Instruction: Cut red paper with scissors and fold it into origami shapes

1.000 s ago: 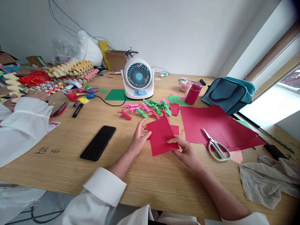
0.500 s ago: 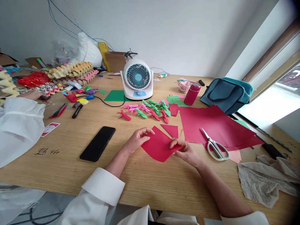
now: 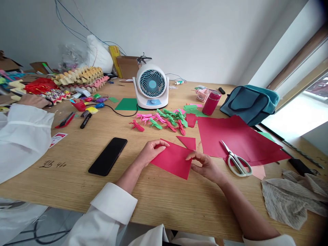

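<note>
A small red sheet of paper (image 3: 173, 160) lies slantwise between my hands, just above or on the wood table. At its upper left edge, my left hand (image 3: 151, 152) is closed, thumb and fingers pinching it. My right hand (image 3: 206, 165) has curled fingers at the right edge, the index fingertip over the paper and the thumb beside its side. Just behind the sheet sits a red paper triangle (image 3: 188, 141). Farther back, several folded paper figures (image 3: 164, 119) in pink, green and red are piled together.
Scissors (image 3: 237, 162) rest on large red sheets (image 3: 228, 135) at the right, near a grey cloth (image 3: 287, 198). A black phone (image 3: 107, 156) lies left. Behind stand a white fan (image 3: 152, 85), a red flask (image 3: 211, 103) and a teal bag (image 3: 248, 102). Another person's hand (image 3: 34, 100) is far left.
The red sheet has turned between my hands, so one corner now points toward me at the right. My right hand has slid to its right edge; my left hand stays nearly put.
</note>
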`<state>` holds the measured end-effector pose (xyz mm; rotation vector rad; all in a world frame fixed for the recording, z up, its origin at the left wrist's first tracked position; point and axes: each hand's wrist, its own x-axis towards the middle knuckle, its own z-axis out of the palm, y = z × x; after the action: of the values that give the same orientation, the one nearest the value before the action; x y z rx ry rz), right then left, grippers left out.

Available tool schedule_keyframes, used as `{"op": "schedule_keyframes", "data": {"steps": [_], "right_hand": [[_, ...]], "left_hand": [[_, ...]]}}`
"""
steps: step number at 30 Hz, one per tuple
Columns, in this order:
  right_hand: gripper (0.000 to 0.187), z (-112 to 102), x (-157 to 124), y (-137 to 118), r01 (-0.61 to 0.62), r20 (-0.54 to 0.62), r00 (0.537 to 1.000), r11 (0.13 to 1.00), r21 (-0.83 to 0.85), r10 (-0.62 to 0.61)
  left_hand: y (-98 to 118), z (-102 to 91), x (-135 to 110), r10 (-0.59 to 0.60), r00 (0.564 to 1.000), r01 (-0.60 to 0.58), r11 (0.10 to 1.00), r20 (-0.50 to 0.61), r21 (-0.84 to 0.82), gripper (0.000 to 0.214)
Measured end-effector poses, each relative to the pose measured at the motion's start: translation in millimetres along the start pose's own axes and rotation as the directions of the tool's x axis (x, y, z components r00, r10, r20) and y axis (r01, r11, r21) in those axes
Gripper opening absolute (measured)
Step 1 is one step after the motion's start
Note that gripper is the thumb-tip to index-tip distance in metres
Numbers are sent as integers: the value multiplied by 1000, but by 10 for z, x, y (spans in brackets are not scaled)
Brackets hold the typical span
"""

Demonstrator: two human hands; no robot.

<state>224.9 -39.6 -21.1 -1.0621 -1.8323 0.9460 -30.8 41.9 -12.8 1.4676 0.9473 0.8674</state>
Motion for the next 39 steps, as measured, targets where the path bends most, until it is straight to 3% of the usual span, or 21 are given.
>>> {"op": "schedule_keyframes", "data": {"steps": [8,14,18,23,27,33,39], "right_hand": [[17,15,11,1,-24,-30,999,999,-26,23],[27,6,39,18,1,-64,998,998,67,3],[29,39,61,-39,-14,-96,995,998,67,21],[27,94,60,-35,-21,-107,994,999,40,25],[24,116,63,-10,7,-119,993,999,41,-2],[30,148,70,-60,-125,-41,991,987,98,129],[30,188,72,-94,-132,-28,991,991,18,133]], "left_hand": [[5,67,-22,-12,998,15,998,55,-54,23],[-36,54,-13,15,995,-16,1000,98,11,20],[-76,61,-10,90,988,-112,977,127,183,15],[-25,96,-26,286,948,-316,902,139,296,12],[17,115,-38,277,946,-317,902,171,293,16],[33,142,-62,309,928,-359,892,210,275,21],[148,165,-111,345,899,-416,866,272,278,19]]}}
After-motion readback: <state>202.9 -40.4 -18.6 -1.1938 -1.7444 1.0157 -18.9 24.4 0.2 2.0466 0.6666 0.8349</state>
